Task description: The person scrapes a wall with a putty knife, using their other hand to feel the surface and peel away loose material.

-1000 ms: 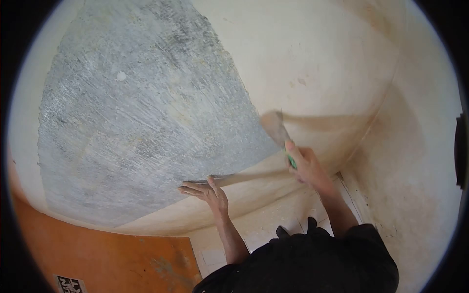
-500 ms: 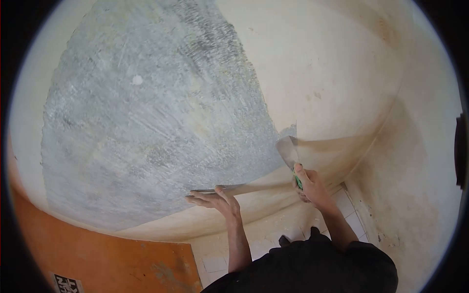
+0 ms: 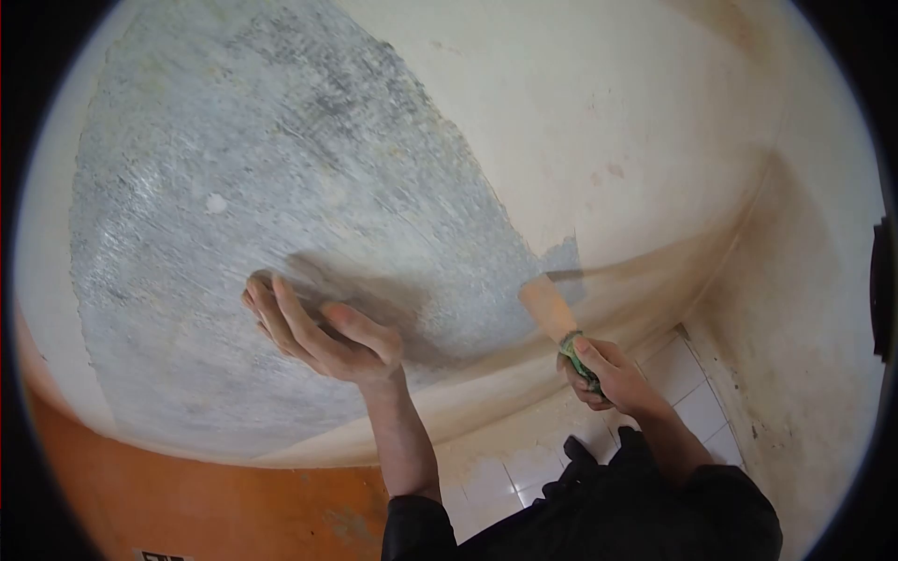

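While the left hand rested open, fingers spread, on the bare gray patch of the wall, the right hand gripped a green-handled scraper, its blade at the patch's lower right edge, near the wall's corner. A steep blade could gouge the plaster, and a slip could drive it toward the open hand.

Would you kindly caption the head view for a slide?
Left hand on the scraped grey patch of a cream wall, right hand holding a green-handled scraper at the patch's edge.
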Demonstrator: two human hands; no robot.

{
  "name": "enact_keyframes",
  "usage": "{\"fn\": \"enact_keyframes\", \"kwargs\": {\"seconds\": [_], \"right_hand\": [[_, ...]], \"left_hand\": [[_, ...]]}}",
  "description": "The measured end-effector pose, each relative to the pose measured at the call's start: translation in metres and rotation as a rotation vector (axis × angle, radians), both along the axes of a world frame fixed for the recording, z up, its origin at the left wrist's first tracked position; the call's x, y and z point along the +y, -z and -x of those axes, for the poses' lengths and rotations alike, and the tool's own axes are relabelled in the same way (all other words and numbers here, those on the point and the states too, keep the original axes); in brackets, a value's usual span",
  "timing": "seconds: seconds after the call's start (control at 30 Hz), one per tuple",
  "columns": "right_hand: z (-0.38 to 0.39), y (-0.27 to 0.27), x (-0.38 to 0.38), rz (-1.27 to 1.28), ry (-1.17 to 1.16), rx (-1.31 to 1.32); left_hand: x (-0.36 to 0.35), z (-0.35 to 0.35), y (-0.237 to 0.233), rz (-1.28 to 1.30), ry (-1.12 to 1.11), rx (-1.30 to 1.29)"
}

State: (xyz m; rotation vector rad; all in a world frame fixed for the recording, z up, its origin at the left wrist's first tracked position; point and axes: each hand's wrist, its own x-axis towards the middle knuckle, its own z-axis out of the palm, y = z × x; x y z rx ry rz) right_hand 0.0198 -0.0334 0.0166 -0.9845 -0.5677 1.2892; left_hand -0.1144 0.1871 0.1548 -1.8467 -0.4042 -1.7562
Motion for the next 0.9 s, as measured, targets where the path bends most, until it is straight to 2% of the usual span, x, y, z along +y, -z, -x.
{"fn": "enact_keyframes", "kwargs": {"seconds": [0.07,0.2,0.27,0.37,0.57,0.9], "right_hand": [[-0.007,-0.012,0.003,-0.028,-0.039,0.012],[-0.023,-0.023,0.013,-0.084,-0.170,0.082],[-0.021,0.005,0.021,-0.370,-0.384,0.481],[-0.021,0.023,0.030,-0.469,-0.483,0.694],[-0.027,0.034,0.025,-0.301,-0.491,0.577],[-0.023,0.024,0.007,-0.256,-0.506,0.842]], "left_hand": [[-0.001,-0.001,0.001,0.011,0.056,-0.031],[-0.005,-0.007,-0.002,-0.024,-0.009,-0.030],[-0.007,-0.009,0.000,-0.006,-0.013,-0.044],[-0.007,-0.009,0.001,-0.010,-0.023,-0.029],[0.000,-0.007,-0.001,-0.052,0.022,-0.028],[0.003,-0.009,-0.002,-0.091,0.017,-0.040]]}}
